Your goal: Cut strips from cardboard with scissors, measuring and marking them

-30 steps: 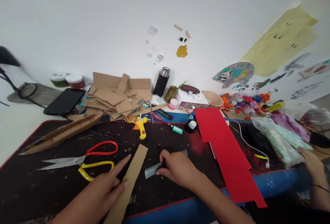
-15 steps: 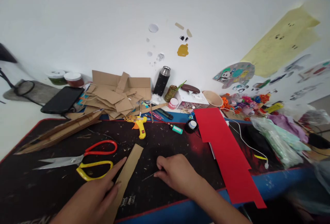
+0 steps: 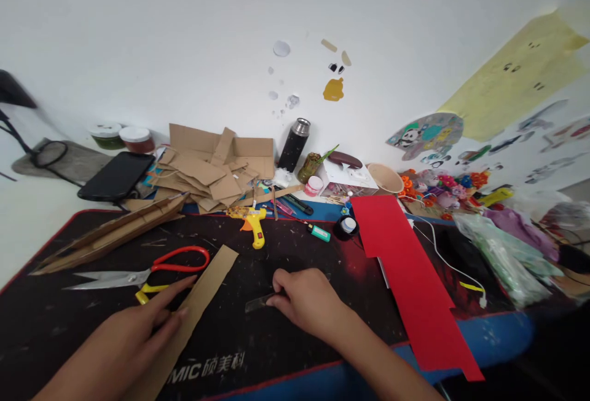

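A long cardboard strip (image 3: 198, 309) lies slantwise on the dark desk mat. My left hand (image 3: 133, 333) rests along its left edge, index finger stretched out and the other fingers partly bent. To the right, my right hand (image 3: 308, 302) pinches a small thin, see-through blade-like piece (image 3: 258, 304) between thumb and forefinger, its free end pointing left towards the strip. Scissors (image 3: 161, 266) with one red and one yellow handle lie open beyond my left hand, which partly covers the yellow handle.
A yellow glue gun (image 3: 257, 229), a teal-labelled tube (image 3: 319, 232) and a black round container (image 3: 345, 227) lie behind the hands. Red sheet (image 3: 410, 278) spans the right side. Cardboard scraps (image 3: 198, 170) and a black flask (image 3: 294, 146) stand near the wall.
My left hand and the strip have shifted left and the finger now overlaps the yellow handle more. My right hand has moved slightly left, and the piece in it shows its broad side.
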### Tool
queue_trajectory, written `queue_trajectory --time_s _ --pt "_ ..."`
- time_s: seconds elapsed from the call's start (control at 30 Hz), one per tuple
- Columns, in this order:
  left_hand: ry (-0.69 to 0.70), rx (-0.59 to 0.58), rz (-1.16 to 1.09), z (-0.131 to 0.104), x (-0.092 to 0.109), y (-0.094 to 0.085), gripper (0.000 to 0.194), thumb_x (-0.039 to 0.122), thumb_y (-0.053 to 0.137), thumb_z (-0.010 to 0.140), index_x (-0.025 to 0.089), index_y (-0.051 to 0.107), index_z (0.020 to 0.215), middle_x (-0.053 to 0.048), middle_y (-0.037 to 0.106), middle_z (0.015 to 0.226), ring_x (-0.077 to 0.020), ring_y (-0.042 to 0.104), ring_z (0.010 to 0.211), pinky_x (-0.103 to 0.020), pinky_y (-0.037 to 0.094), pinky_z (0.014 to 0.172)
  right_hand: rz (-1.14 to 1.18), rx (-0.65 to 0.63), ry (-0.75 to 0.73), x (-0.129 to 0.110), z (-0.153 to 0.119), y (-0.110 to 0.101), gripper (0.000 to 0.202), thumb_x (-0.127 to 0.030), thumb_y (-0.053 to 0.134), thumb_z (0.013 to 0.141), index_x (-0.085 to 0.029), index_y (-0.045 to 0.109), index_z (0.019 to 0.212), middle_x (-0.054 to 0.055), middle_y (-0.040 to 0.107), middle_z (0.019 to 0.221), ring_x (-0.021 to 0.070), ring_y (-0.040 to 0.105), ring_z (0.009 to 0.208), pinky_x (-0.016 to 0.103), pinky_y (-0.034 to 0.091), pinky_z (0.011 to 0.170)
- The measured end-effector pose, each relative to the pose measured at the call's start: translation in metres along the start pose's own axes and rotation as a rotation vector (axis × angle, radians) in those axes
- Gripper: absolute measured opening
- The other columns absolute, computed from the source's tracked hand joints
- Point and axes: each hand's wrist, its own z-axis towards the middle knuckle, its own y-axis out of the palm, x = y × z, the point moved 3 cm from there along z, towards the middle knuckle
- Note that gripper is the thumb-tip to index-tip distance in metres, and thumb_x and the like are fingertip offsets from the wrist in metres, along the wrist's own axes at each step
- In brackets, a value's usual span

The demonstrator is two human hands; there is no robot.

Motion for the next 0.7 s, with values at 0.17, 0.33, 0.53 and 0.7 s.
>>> queue_trajectory --time_s 0.17,0.33,0.53,0.7 --pt "-0.012 -0.195 -0.053 -0.003 0.029 0.022 0.06 0.044 0.04 0.106 0.025 0.062 0.158 -0.001 0.083 0.07 -0.0255 0.084 0.068 -0.026 0.061 0.059 0.007 0.004 -0.011 -0.007 0.005 -0.002 0.024 -0.045 0.078 0.105 -0.023 0.073 0.114 0.004 0.087 0.096 0.0255 0.083 0.088 0.031 0.031 0.063" --pt "-0.01 -0.223 0.128 0.004 0.048 0.031 0.066 0.041 0.034 0.106 0.014 0.056 0.162 -0.009 0.085 0.078 -0.0311 0.085 0.07 -0.033 0.062 0.062 0.035 0.052 -0.029 -0.015 0.006 -0.006 0.026 -0.049 0.076 0.105 -0.024 0.073 0.111 0.004 0.087 0.095 0.0247 0.082 0.084 0.032 0.029 0.062" --pt "0.014 -0.184 0.253 0.009 0.046 0.015 0.069 0.048 0.043 0.106 0.012 0.052 0.164 -0.008 0.084 0.074 -0.0336 0.082 0.063 -0.035 0.059 0.054 0.091 0.082 -0.056 -0.021 0.011 -0.004 0.025 -0.048 0.076 0.105 -0.023 0.075 0.109 0.003 0.086 0.09 0.0241 0.081 0.082 0.031 0.031 0.063" --pt "0.172 -0.13 0.198 0.011 0.051 0.023 0.048 0.046 0.058 0.101 0.024 0.073 0.141 -0.007 0.089 0.098 -0.0294 0.086 0.08 -0.034 0.067 0.073 0.179 0.13 -0.097 -0.025 0.025 -0.005 0.021 -0.043 0.073 0.107 -0.023 0.077 0.111 0.003 0.086 0.094 0.0217 0.08 0.084 0.029 0.036 0.065"
